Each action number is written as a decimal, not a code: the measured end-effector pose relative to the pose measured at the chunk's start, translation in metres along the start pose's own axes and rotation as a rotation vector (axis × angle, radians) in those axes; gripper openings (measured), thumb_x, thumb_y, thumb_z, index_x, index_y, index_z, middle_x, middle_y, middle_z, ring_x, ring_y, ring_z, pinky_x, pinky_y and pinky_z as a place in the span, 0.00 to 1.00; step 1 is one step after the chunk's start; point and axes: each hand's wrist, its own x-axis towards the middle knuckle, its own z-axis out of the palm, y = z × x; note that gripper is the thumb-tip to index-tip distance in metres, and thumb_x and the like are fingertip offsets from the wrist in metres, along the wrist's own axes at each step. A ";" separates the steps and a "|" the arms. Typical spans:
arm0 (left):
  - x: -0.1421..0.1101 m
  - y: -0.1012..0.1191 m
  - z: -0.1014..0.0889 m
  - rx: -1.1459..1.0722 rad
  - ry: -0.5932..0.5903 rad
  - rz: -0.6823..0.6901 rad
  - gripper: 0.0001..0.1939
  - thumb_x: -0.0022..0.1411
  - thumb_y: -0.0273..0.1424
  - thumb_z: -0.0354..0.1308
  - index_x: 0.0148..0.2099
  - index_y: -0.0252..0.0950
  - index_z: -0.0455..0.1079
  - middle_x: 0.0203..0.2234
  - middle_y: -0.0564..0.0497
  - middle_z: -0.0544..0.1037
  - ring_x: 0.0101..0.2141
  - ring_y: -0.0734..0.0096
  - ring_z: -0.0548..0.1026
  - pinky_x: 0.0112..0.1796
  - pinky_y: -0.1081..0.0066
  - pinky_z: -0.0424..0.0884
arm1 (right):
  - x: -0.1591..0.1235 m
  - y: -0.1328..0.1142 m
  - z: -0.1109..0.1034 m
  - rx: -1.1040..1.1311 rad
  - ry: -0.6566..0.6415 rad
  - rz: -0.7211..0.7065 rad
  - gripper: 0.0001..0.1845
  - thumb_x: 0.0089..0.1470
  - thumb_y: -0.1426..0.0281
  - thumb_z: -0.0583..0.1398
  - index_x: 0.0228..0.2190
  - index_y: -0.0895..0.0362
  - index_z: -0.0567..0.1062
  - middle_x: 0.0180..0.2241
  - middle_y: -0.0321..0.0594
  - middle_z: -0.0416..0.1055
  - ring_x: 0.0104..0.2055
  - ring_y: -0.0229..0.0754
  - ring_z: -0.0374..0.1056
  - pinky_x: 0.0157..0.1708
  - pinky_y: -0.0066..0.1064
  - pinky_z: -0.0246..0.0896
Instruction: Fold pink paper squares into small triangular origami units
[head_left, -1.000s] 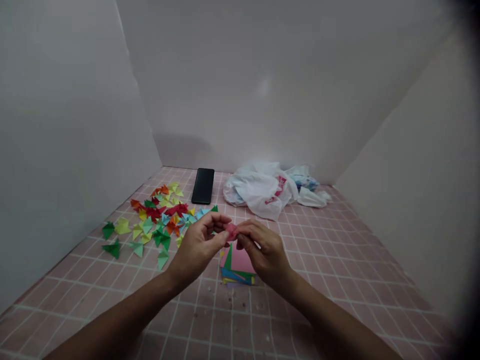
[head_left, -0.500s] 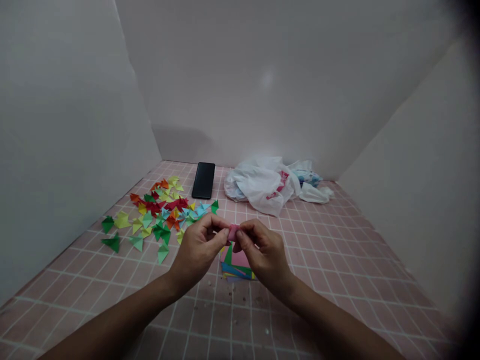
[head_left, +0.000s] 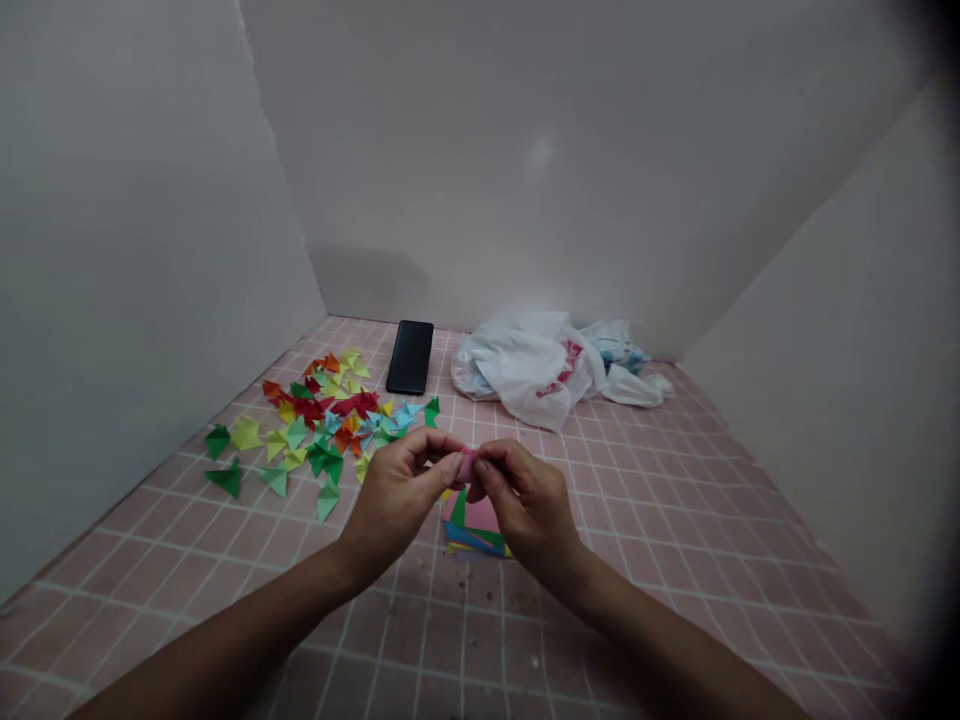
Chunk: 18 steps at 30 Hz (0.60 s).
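Note:
A small piece of folded pink paper [head_left: 466, 466] is pinched between both hands at the centre of the view. My left hand [head_left: 401, 490] grips its left side with thumb and forefinger; my right hand [head_left: 529, 500] grips the right side the same way. The fingers cover most of the paper, so its exact shape cannot be made out. Below and behind the hands lies a stack of coloured paper sheets [head_left: 480, 515], pink on top, with green, blue and yellow edges showing. Several small folded paper figures [head_left: 325, 460] in green, yellow, red, orange and light blue are spread left of my left hand.
A black phone [head_left: 410, 357] lies flat near the back wall. To its right sits a crumpled white plastic bag [head_left: 525, 370], with another bag [head_left: 626, 360] beside it. Pink tiled surface [head_left: 675, 560] stretches around, with tiny crumbs near the front. Walls rise on three sides.
Both hands keep hold of the pink paper, which looks slightly turned between the fingertips. The camera view has shifted slightly; nothing else has visibly moved.

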 end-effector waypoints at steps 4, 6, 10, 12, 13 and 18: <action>0.001 0.000 0.001 0.001 -0.008 -0.006 0.08 0.57 0.34 0.65 0.36 0.34 0.75 0.29 0.51 0.78 0.30 0.72 0.77 0.34 0.72 0.74 | 0.000 0.001 0.000 -0.026 -0.007 -0.005 0.06 0.63 0.75 0.56 0.33 0.57 0.71 0.24 0.33 0.71 0.25 0.34 0.71 0.26 0.24 0.64; 0.000 0.000 0.001 0.018 -0.011 -0.011 0.08 0.57 0.34 0.64 0.36 0.34 0.75 0.28 0.51 0.78 0.30 0.72 0.76 0.34 0.72 0.73 | 0.000 0.000 0.001 -0.013 -0.009 -0.003 0.06 0.64 0.75 0.56 0.33 0.57 0.71 0.25 0.33 0.72 0.25 0.34 0.71 0.26 0.24 0.64; -0.001 0.000 0.000 0.056 -0.002 -0.007 0.08 0.58 0.34 0.63 0.34 0.34 0.74 0.27 0.52 0.77 0.29 0.73 0.74 0.33 0.72 0.72 | -0.002 0.001 0.002 0.008 -0.013 0.011 0.05 0.63 0.74 0.57 0.34 0.56 0.71 0.25 0.33 0.71 0.25 0.34 0.71 0.26 0.25 0.64; -0.001 0.000 0.000 0.070 0.001 -0.005 0.08 0.58 0.34 0.63 0.34 0.34 0.73 0.27 0.52 0.76 0.29 0.73 0.74 0.32 0.72 0.71 | -0.003 0.002 0.004 0.043 -0.009 0.033 0.04 0.63 0.75 0.57 0.35 0.55 0.70 0.26 0.33 0.71 0.26 0.35 0.71 0.26 0.25 0.65; -0.001 0.001 -0.001 0.075 0.000 -0.004 0.08 0.58 0.34 0.63 0.34 0.34 0.73 0.27 0.52 0.76 0.29 0.73 0.74 0.32 0.72 0.71 | -0.004 0.003 0.004 0.066 -0.002 0.043 0.03 0.63 0.75 0.57 0.37 0.55 0.70 0.28 0.33 0.71 0.26 0.35 0.71 0.26 0.26 0.66; 0.000 0.000 -0.001 0.074 -0.009 -0.001 0.08 0.58 0.34 0.63 0.34 0.34 0.73 0.27 0.51 0.77 0.29 0.72 0.74 0.32 0.72 0.71 | -0.004 0.006 0.005 0.077 0.030 -0.002 0.08 0.62 0.75 0.58 0.42 0.53 0.72 0.35 0.38 0.72 0.31 0.37 0.71 0.31 0.30 0.69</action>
